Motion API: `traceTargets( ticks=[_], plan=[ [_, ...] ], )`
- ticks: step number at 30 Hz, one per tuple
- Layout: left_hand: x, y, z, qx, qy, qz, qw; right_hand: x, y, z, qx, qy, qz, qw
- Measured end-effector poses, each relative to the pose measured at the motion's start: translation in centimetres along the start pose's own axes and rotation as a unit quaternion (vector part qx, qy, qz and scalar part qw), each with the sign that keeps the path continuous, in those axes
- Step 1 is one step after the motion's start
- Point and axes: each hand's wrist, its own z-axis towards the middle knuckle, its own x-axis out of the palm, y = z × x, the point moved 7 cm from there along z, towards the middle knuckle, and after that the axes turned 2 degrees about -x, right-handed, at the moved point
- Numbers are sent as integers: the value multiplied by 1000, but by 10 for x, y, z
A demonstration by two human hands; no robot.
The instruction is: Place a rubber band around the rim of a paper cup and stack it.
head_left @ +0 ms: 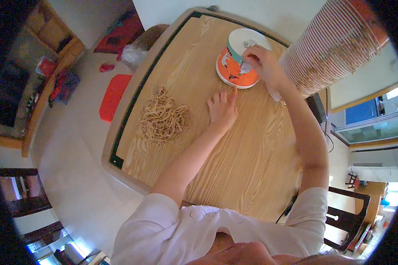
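Orange paper cup point(237, 66), upside down with its white base up, stands on the wooden bench point(252, 159) directly under the right hand point(262, 62), at the far end of the person's reach. The step in hand looks like fitting something onto this cup: the right hand's fingers are bunched together on the cup's upper edge and side, pinching there, though whether a rubber band sits between them is too small to tell. The left hand point(222, 110) lies just short of the cup, flat on the bench with fingers loosely spread, index finger stretched toward the cup's rim and almost touching it; it holds nothing. A loose heap of tan rubber bands point(165, 117) lies to the left of the left hand, near but apart from it. A tall stack of nested cups point(331, 48) leans just right of the right hand. The next move probably calls for steadying the cup with the left hand while the right works around it.
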Motion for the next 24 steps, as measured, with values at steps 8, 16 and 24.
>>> traceTargets(
  ticks=[8,16,24],
  plan=[
    [1,1,0,9,22,21,1000,8,-25,-9,28,17,34,999],
    [3,0,1,13,52,-10,998,3,-13,-11,44,50,1,998],
    [13,52,8,-303,8,-698,649,-19,-14,-17,95,12,160,982]
  ],
)
